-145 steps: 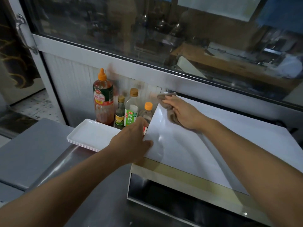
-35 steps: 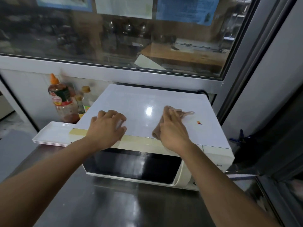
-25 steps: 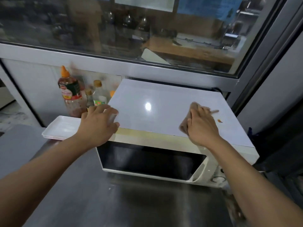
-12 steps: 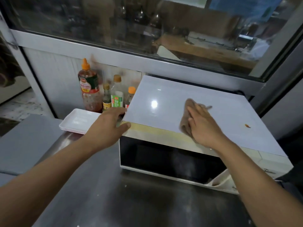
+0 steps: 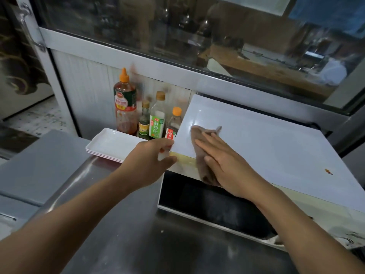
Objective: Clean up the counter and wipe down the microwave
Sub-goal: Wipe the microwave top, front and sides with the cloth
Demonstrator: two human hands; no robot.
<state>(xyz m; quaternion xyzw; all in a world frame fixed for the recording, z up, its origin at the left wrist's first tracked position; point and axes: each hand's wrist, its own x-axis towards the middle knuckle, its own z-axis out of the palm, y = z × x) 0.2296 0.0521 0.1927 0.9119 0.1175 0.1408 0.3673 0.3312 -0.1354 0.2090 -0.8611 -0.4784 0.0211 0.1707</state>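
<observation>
Head view. I am looking down at a white microwave (image 5: 266, 147) sitting on a steel counter (image 5: 122, 234), its dark door facing me, its back to a glass window (image 5: 197, 32).

The right hand (image 5: 223, 165) is lying flat on a brown cloth (image 5: 199, 147), fingers straight and together, pressing it onto the microwave's top near the front-left corner. The cloth is draping over the front edge onto the yellowed strip above the door.

The left hand (image 5: 152, 157) is bracing against that front-left corner, thumb lying on the front edge, fingers curling round the left side; fingertips partly hidden, so I cannot tell how firmly it is gripping.

Just left of the microwave, four bottles are standing against the wall: a tall sauce bottle (image 5: 125, 107) with an orange nozzle, a small dark bottle (image 5: 144, 121), a green-labelled bottle (image 5: 157, 117), and an orange-capped bottle (image 5: 173, 123). Stacked white trays (image 5: 110, 143) are resting in front of them. A small red speck (image 5: 328, 171) is showing on the top's right side.
</observation>
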